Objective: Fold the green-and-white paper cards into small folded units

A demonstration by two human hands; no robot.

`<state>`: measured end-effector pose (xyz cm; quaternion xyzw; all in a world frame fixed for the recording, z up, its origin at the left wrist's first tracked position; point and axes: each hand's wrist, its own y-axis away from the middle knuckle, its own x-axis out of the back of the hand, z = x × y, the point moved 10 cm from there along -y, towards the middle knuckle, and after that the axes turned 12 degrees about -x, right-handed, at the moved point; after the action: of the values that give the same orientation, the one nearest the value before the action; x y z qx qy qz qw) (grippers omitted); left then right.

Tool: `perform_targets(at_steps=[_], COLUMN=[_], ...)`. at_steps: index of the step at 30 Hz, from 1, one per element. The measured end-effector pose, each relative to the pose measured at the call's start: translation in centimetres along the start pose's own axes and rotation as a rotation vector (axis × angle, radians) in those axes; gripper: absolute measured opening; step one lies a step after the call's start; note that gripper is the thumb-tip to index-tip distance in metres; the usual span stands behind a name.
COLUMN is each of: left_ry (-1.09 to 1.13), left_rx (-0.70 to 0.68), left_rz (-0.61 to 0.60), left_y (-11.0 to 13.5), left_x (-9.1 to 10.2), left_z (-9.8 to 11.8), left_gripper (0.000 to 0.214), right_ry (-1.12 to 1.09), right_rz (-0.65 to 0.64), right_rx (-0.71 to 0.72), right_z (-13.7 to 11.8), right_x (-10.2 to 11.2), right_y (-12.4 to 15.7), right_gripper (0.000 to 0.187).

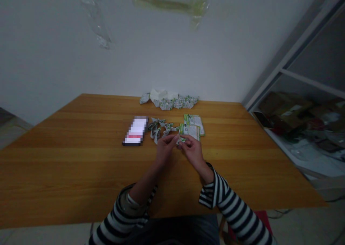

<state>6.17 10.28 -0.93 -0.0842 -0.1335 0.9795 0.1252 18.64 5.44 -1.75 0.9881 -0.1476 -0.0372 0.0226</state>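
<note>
We see a small piece of folded paper [181,140] right between the fingertips of the two hands. It lies to the right of the left hand [164,150] and to the left of the right hand [194,150]. Its long side seems to go from one hand to the other, but it is too small for us to be sure. No hand is nearer, because both touch it. The fingers of both hands are pinched together on the paper, one hand at each end. Just past the fingers we see a stack of printed sheets [201,127], and folded paper bits [155,132] lie to the left of it, on the table [94,155].
</note>
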Motion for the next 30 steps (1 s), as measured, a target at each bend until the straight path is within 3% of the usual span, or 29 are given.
perform_targets(at_steps=[7, 11, 16, 25, 30], left_ry=[-0.429, -0.521, -0.464, -0.412, -0.323], left_rx=[-0.309, -0.402, -0.369, -0.321, -0.264], left_rz=[-0.073, -0.111, -0.078, -0.042, 0.044], left_y=[0.1, 0.6, 0.3, 0.3, 0.3], left_x=[-0.3, -1.1, -0.7, -0.5, 0.1], left_z=[3.3, 4.0, 3.7, 3.6, 3.5], left_gripper=[0.017, 0.019, 0.019, 0.018, 0.02], right_ry=[-0.034, -0.117, -0.101, 0.239, 0.077], right_rz=[-0.13, -0.106, -0.002, 0.082, 0.125], right_rx=[-0.104, -0.088, -0.054, 0.144, 0.129], right_z=[1.5, 1.3, 1.1, -1.2, -1.3], right_x=[-0.5, -0.5, -0.1, 0.2, 0.8], right_y=[-0.6, -0.5, -0.1, 0.5, 0.4], right_gripper=[0.033, 0.033, 0.033, 0.024, 0.024])
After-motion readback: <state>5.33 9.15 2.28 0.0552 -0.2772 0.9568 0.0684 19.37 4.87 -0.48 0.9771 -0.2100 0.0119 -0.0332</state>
